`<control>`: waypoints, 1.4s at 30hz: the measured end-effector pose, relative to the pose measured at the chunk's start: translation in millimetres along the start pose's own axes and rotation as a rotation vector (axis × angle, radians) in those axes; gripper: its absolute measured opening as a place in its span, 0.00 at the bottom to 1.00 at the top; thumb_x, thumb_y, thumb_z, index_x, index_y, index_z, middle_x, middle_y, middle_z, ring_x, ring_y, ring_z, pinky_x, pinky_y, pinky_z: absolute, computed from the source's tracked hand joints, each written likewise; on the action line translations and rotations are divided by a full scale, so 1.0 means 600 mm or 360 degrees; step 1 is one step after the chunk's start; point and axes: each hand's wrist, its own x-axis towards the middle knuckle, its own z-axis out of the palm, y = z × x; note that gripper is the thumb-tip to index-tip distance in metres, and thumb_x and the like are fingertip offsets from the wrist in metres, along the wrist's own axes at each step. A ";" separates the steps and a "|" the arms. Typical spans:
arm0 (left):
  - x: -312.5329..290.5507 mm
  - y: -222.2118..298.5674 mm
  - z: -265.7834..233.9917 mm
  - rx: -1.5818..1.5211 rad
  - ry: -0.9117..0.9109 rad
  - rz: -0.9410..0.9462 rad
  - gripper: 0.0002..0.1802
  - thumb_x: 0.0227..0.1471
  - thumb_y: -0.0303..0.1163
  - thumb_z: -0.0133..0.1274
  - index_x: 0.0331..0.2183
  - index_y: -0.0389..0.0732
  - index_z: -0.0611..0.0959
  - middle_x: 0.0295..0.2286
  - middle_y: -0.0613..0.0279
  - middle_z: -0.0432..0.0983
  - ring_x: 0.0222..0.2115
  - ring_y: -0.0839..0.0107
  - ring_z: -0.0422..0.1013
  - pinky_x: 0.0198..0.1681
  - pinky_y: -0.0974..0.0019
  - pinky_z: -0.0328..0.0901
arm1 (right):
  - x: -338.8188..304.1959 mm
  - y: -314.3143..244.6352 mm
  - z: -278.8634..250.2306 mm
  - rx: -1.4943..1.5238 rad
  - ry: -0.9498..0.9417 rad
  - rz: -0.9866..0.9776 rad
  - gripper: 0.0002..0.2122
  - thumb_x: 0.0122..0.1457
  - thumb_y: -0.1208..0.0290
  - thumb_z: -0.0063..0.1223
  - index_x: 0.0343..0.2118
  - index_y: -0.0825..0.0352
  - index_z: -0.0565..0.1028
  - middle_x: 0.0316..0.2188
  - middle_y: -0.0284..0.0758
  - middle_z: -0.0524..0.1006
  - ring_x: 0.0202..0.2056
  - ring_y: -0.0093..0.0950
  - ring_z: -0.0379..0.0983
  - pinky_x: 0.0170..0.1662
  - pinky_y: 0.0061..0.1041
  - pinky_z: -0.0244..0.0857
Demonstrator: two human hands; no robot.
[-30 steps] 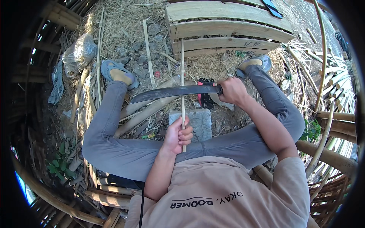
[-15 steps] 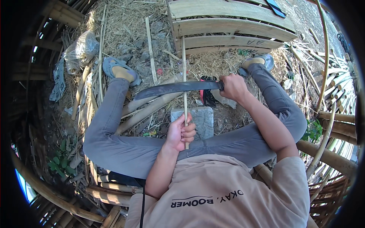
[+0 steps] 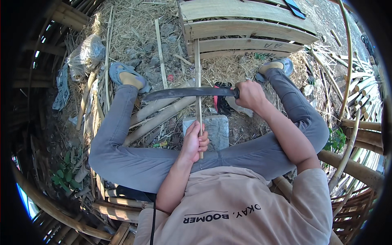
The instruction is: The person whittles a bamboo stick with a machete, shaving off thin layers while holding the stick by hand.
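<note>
My left hand (image 3: pixel 196 142) is wrapped round the near end of a narrow bamboo strip (image 3: pixel 197 73). The strip runs away from me toward the wooden crate (image 3: pixel 249 30), its far end at the crate's near side. In my right hand (image 3: pixel 250 94) is the handle of a machete (image 3: pixel 183 93). Its long dark blade points left and lies across the strip, beyond my left hand; whether the edge bites into the strip I cannot tell. Beneath the strip, between my legs, sits a grey stone block (image 3: pixel 216 132).
Thick bamboo poles (image 3: pixel 159 120) lie on the ground to the left of the block. A pink and black object (image 3: pixel 222 104) is beyond it. A phone (image 3: pixel 295 9) rests on the crate. Cut bamboo (image 3: pixel 363 87) is stacked at right; a clear plastic bag (image 3: pixel 87 53) lies at left.
The strip has turned in my left hand, and its face looks wider now. The machete blade has shifted very slightly left and nearer level. My left hand keeps its hold.
</note>
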 end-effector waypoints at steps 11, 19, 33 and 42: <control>-0.002 -0.004 -0.001 -0.0056 -0.0058 -0.0022 0.16 0.68 0.46 0.34 0.31 0.51 0.70 0.14 0.77 0.50 0.11 0.86 0.43 0.10 0.78 0.40 | -0.005 0.001 -0.005 0.0031 -0.0013 0.0006 0.11 0.39 0.67 0.59 0.28 0.64 0.80 0.22 0.46 0.79 0.29 0.45 0.79 0.37 0.41 0.74; -0.003 0.000 -0.001 -0.0069 -0.0046 -0.0012 0.15 0.68 0.46 0.34 0.31 0.52 0.70 0.14 0.77 0.50 0.11 0.87 0.43 0.10 0.78 0.40 | 0.014 0.057 0.011 -0.0022 0.0060 0.0159 0.13 0.40 0.68 0.58 0.31 0.65 0.81 0.24 0.48 0.79 0.29 0.46 0.78 0.37 0.41 0.74; -0.042 0.036 0.036 -0.0386 -0.0200 -0.0172 0.15 0.68 0.46 0.35 0.33 0.49 0.71 0.15 0.78 0.51 0.13 0.86 0.46 0.12 0.79 0.43 | -0.061 -0.065 -0.119 -0.0157 -0.0066 0.0130 0.09 0.41 0.70 0.57 0.25 0.71 0.78 0.26 0.49 0.79 0.31 0.46 0.79 0.38 0.40 0.75; -0.058 0.052 0.057 -0.0472 -0.0261 -0.0180 0.13 0.68 0.43 0.36 0.36 0.48 0.71 0.16 0.78 0.52 0.14 0.86 0.47 0.13 0.79 0.45 | -0.052 -0.090 -0.210 -0.0453 -0.0148 0.0025 0.08 0.43 0.70 0.57 0.24 0.69 0.79 0.25 0.46 0.80 0.30 0.44 0.80 0.35 0.38 0.75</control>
